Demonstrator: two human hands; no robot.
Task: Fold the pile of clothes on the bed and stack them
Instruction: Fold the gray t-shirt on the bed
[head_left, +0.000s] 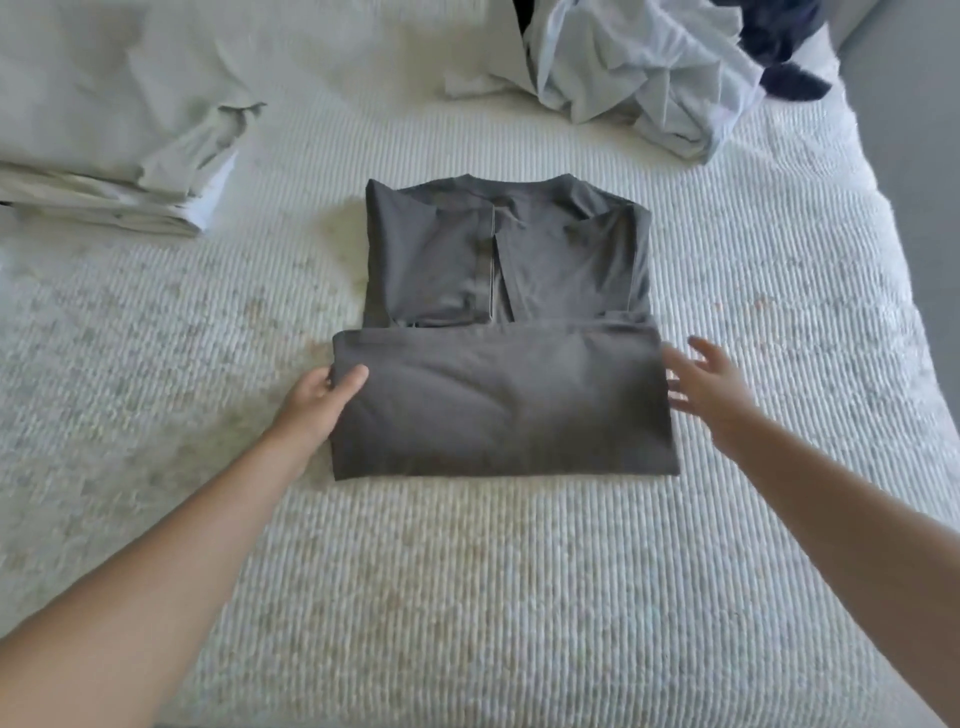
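A dark grey shirt (506, 312) lies in the middle of the bed, sleeves folded inward and its lower part folded up over the body. My left hand (322, 400) pinches the left corner of that folded lower part, thumb on top. At the shirt's right edge my right hand (711, 382) is blurred, with fingers spread and straight, holding nothing. A stack of folded pale clothes (119, 171) sits at the far left. A crumpled pile of light blue and dark navy clothes (660, 67) lies at the far right.
The bed is covered by a white ribbed bedspread (467, 597). Its right edge (893, 270) drops off to a grey floor. Open bedspread stretches between me and the shirt.
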